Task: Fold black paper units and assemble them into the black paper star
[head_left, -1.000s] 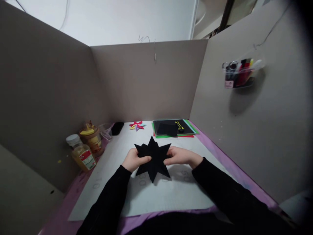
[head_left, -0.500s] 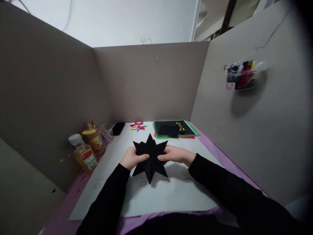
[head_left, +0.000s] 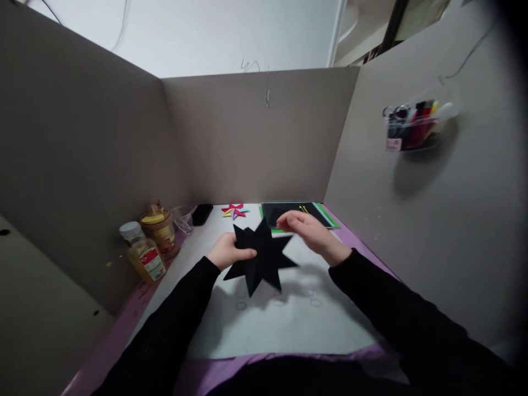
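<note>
While left hand [head_left: 228, 254] grips it, black star [head_left: 264, 259] tilts — longest point nearward.

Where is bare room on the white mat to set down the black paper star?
The near half of the white mat is bare, between the black paper star in the left hand and the purple cover. Crowded: the left back corner with bottle and jar, and the back edge with the paper stack beyond the open right hand.
</note>
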`<state>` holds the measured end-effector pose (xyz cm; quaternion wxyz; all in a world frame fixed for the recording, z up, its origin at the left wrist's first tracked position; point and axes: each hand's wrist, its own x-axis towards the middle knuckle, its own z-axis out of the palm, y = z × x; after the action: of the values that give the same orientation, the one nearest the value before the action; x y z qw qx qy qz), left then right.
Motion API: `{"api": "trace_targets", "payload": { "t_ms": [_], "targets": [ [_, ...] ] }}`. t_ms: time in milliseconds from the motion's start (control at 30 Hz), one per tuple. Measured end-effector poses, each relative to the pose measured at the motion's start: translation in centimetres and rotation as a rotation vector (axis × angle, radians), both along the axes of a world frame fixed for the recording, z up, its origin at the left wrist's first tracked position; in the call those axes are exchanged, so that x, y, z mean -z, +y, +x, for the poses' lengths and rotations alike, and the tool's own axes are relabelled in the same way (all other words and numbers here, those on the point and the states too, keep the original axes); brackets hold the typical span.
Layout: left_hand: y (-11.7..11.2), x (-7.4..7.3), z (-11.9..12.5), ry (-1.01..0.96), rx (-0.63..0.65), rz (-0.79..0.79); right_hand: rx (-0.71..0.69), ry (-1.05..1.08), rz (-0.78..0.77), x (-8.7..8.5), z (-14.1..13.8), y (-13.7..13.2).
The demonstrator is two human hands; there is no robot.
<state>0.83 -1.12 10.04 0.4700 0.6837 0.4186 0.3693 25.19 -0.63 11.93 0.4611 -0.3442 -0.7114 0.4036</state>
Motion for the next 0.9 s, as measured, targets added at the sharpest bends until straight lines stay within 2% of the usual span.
{"api": "trace_targets", "payload": {
  "t_ms": [33, 67, 100, 167, 233, 367, 500, 567, 667, 767, 900],
  "targets": [
    [-0.2, -0.1, 0.4, 0.010, -0.134, 0.111, 0.200, -0.072, 0.207, -0.7, -0.4, -0.9],
    [-0.5, 0.0, 0.7, 0.022, -0.262, 0.234, 0.320, -0.146, 0.387, -1.2, -0.9, -1.9],
    [-0.9, 0.2, 1.0, 0.036, -0.359, 0.353, 0.380, -0.206, 0.548, -1.4, -1.5, -3.0],
    [-1.5, 1.1, 1.6, 0.031, -0.471, 0.521, 0.353, -0.292, 0.782, -1.3, -2.9, -4.9],
    [-1.9, 2.3, 2.0, 0.006, -0.514, 0.600, 0.360, -0.359, 0.868, -0.5, -4.4, -6.0],
    [-2.1, 4.5, 2.2, -0.018, -0.513, 0.736, 0.444, -0.436, 0.857, 2.0, -6.3, -5.9],
    [-1.8, 5.4, 2.0, -0.002, -0.510, 0.828, 0.454, -0.447, 0.848, 3.8, -6.5, -5.2],
    [-1.5, 5.7, 1.8, 0.004, -0.524, 0.867, 0.408, -0.399, 0.818, 4.3, -6.5, -5.3],
    [-1.3, 6.2, 1.5, 0.020, -0.511, 0.912, 0.335, -0.291, 0.689, 4.5, -6.8, -5.4],
    [-1.3, 6.6, 1.4, 0.051, -0.486, 0.936, 0.349, -0.234, 0.529, 4.6, -7.1, -5.3],
    [-1.3, 6.9, 1.6, 0.041, -0.499, 0.939, 0.377, -0.198, 0.406, 5.1, -7.4, -5.0]
  ]
}}
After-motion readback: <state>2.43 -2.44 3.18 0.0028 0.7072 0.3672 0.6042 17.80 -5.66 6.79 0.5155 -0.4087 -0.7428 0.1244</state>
